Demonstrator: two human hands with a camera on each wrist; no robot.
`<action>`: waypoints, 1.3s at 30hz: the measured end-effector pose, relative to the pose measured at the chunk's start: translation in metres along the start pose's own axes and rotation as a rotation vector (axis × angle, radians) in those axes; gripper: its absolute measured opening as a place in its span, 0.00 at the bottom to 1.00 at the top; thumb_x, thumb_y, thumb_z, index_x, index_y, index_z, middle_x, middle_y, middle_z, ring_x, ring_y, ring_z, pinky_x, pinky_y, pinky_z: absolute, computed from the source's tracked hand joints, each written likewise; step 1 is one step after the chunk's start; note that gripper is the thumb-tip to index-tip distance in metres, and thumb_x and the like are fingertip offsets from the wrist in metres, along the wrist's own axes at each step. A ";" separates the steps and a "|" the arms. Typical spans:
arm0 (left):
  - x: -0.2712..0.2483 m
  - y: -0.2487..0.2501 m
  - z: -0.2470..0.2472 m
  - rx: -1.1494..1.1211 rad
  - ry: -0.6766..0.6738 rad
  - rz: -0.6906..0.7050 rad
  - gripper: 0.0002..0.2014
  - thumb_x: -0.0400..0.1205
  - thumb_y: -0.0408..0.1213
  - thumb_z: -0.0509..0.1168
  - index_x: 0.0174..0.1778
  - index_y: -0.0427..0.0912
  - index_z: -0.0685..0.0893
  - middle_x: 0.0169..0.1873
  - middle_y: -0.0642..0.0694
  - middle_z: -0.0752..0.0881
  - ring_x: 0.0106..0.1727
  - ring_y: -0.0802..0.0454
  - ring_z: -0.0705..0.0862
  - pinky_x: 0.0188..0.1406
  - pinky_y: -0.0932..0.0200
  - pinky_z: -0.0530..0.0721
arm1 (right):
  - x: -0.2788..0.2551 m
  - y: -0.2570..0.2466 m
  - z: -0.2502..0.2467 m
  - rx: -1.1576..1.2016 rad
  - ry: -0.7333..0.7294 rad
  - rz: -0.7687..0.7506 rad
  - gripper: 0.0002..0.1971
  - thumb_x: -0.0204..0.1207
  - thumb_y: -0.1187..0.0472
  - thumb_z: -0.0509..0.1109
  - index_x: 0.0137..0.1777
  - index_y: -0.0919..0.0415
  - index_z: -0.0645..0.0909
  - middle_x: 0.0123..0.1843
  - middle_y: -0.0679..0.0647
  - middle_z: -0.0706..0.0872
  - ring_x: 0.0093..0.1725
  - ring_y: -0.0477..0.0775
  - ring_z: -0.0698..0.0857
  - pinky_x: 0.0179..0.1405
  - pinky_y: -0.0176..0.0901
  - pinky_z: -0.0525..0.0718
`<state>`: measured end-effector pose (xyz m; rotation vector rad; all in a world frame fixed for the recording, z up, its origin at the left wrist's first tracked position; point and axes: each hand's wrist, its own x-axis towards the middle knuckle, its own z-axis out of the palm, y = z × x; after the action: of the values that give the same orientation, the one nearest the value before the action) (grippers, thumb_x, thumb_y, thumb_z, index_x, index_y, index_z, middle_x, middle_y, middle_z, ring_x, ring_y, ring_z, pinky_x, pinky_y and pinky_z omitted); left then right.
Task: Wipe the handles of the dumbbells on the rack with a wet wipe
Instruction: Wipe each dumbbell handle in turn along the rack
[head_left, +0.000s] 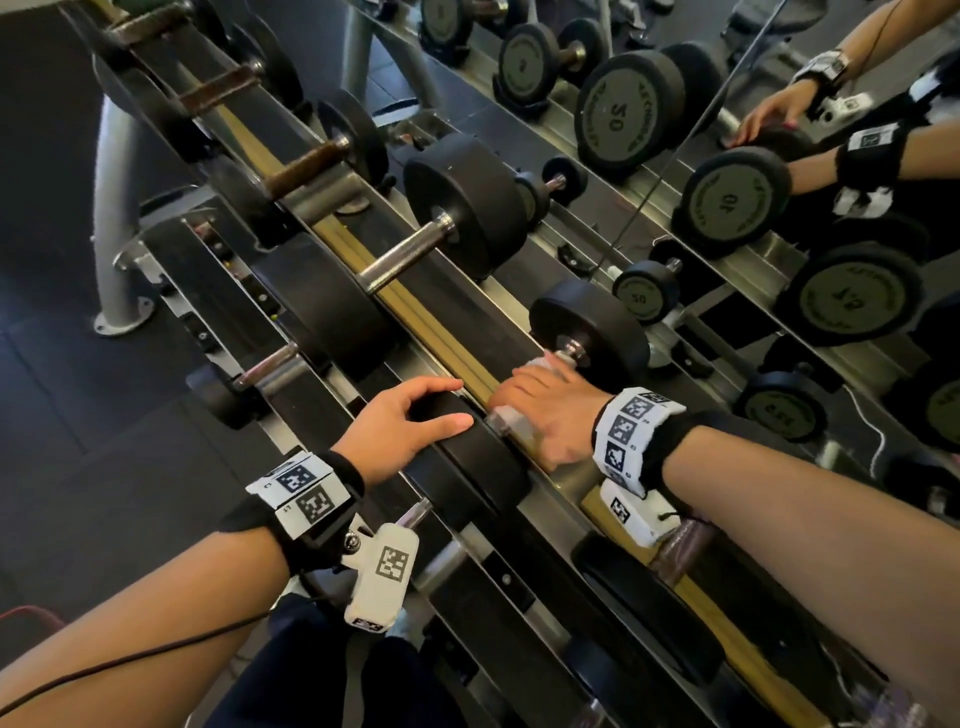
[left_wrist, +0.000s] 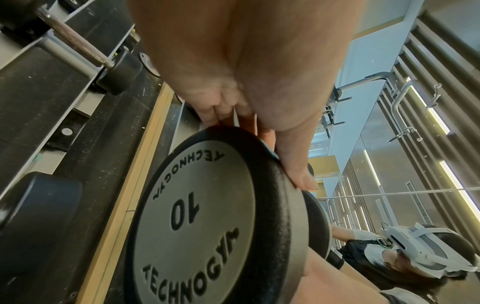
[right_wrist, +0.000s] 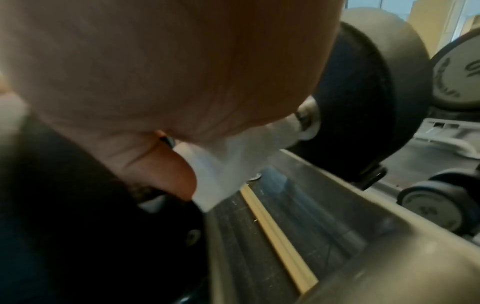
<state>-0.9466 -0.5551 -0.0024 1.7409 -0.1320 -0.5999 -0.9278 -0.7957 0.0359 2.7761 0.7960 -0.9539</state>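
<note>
The right hand (head_left: 545, 410) is curled over the handle of the 10 dumbbell (left_wrist: 207, 216), fingers wrapped round it w/ the wet wipe (right_wrist: 226, 162) bunched between palm and bar. White wipe shows at both ends of the grip in the head view, and hangs below the thumb in the right wrist view (blurred there). The left hand (head_left: 402, 421) rests on the near weight head of that same dumbbell, fingers and thumb bent over its black rim, gripping it. The disc face reads "10" and "TECHNOGYM" in the left wrist view.

The dumbbell lies across the top tier of the rack (head_left: 431, 317), its far head (head_left: 592, 332) beyond the right hand, near a mirror (head_left: 779, 171). Further along the rack from it sits a bigger dumbbell w/ bare chrome handle (head_left: 408, 257), then more w/ brownish handles (head_left: 304, 169). On the near side of it, under the right forearm, another handle (head_left: 680, 551) shows. The mirror reflects both hands and the weight faces.
</note>
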 end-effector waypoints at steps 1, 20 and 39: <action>0.000 0.000 0.000 0.005 -0.003 -0.003 0.32 0.60 0.70 0.75 0.62 0.70 0.84 0.58 0.57 0.88 0.57 0.60 0.87 0.61 0.58 0.85 | -0.001 0.007 -0.002 -0.020 0.012 0.012 0.44 0.65 0.58 0.73 0.79 0.46 0.56 0.79 0.49 0.63 0.83 0.55 0.54 0.81 0.62 0.33; -0.007 0.009 -0.001 0.042 -0.024 -0.037 0.32 0.66 0.63 0.73 0.69 0.65 0.81 0.64 0.62 0.84 0.61 0.65 0.84 0.70 0.53 0.82 | 0.001 0.005 -0.007 -0.128 0.049 0.051 0.39 0.62 0.60 0.77 0.73 0.52 0.63 0.70 0.53 0.69 0.74 0.58 0.66 0.82 0.56 0.50; -0.003 0.013 -0.003 0.069 -0.039 -0.062 0.34 0.57 0.74 0.75 0.61 0.72 0.84 0.60 0.59 0.87 0.62 0.59 0.86 0.70 0.46 0.81 | -0.005 -0.013 -0.013 0.211 0.129 0.012 0.27 0.79 0.71 0.68 0.75 0.48 0.77 0.71 0.53 0.79 0.70 0.53 0.78 0.72 0.49 0.76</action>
<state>-0.9445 -0.5551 0.0113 1.8055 -0.1274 -0.6817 -0.9308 -0.7839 0.0502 3.0469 0.7336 -0.9134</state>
